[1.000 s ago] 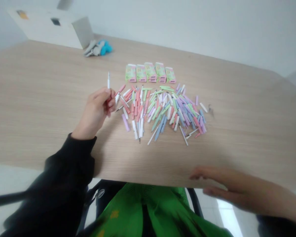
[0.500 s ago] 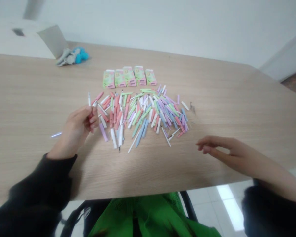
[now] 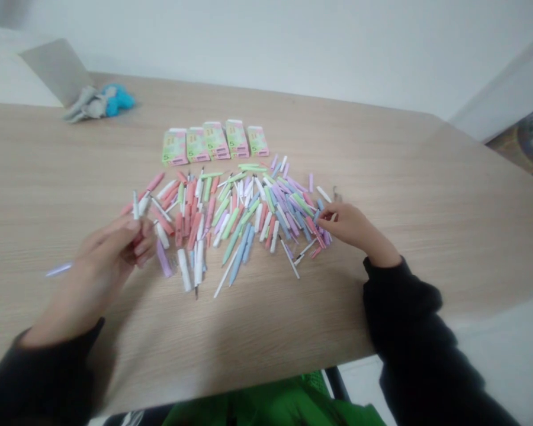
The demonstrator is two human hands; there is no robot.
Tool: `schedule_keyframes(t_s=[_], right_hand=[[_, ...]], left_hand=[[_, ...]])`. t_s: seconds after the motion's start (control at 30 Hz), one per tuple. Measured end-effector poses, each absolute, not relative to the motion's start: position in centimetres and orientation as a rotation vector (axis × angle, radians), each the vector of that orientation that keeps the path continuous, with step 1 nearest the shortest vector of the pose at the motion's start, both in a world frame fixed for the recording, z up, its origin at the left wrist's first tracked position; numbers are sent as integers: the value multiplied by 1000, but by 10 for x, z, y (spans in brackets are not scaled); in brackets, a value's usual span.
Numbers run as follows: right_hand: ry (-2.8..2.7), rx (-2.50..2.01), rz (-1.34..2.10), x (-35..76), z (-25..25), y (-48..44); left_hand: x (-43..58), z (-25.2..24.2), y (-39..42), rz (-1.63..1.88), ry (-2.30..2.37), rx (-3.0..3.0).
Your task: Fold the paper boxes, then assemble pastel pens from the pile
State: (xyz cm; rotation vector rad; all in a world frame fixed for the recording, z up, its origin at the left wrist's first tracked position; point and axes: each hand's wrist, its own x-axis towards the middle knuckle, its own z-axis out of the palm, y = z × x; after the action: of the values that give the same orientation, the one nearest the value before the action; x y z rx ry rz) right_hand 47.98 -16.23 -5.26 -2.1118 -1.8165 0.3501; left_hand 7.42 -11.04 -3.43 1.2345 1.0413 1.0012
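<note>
Currently left hand pinches a white pen, upright.
Pile lies just right of that hand; right hand has fingertips bunched on pile's right edge, grip unclear. Boxes beyond the pile, ahead of both hands.

This looks like a plain office or meeting room: a long, pale wood-grain laminate tabletop stands by a bare white wall, with pale floor at the near right. Pastel plastic pen pieces lie heaped before a far row of small green-and-pink cartons.
</note>
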Motion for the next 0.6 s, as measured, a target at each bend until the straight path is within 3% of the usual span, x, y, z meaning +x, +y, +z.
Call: schedule_keyframes(t_s=[0.6], right_hand=[[-1728, -2221, 242, 478, -61, -154]], left_hand=[[64, -45, -109, 1035, 1017, 1205]])
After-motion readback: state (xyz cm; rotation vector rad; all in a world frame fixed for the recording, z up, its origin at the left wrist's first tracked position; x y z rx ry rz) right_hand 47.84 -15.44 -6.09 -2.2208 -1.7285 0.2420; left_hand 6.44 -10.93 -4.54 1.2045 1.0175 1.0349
